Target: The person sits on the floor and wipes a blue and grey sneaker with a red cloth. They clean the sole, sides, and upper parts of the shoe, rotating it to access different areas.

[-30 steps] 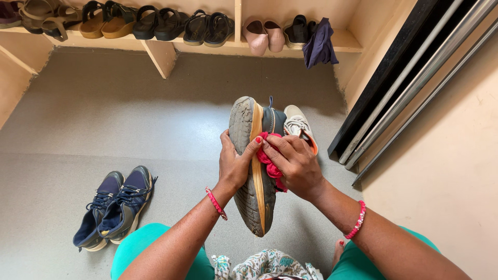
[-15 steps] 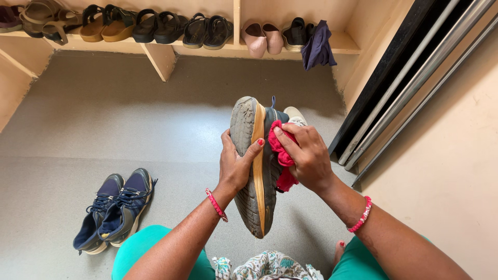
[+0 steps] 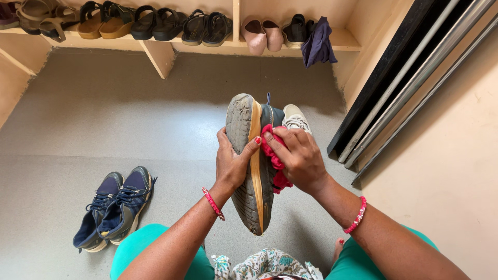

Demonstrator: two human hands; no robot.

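My left hand (image 3: 232,165) grips a dark sports shoe (image 3: 250,194) by its sole, held on its side with the grey, dirty tread and an orange midsole stripe facing up. My right hand (image 3: 296,158) presses a crumpled red cloth (image 3: 273,159) against the shoe's upper. Both wrists wear red bead bracelets. A white shoe (image 3: 296,119) lies on the floor just behind my right hand, partly hidden by it.
A pair of navy sneakers (image 3: 115,206) stands on the grey floor at lower left. A low wooden shelf (image 3: 161,49) at the back holds several sandals, pink flats and a dark cloth (image 3: 317,42). Dark and metal rails (image 3: 399,83) lean along the right wall.
My right hand with the red cloth slid up the shoe's side toward the toe, then back down a little. The left hand kept its grip on the sole.
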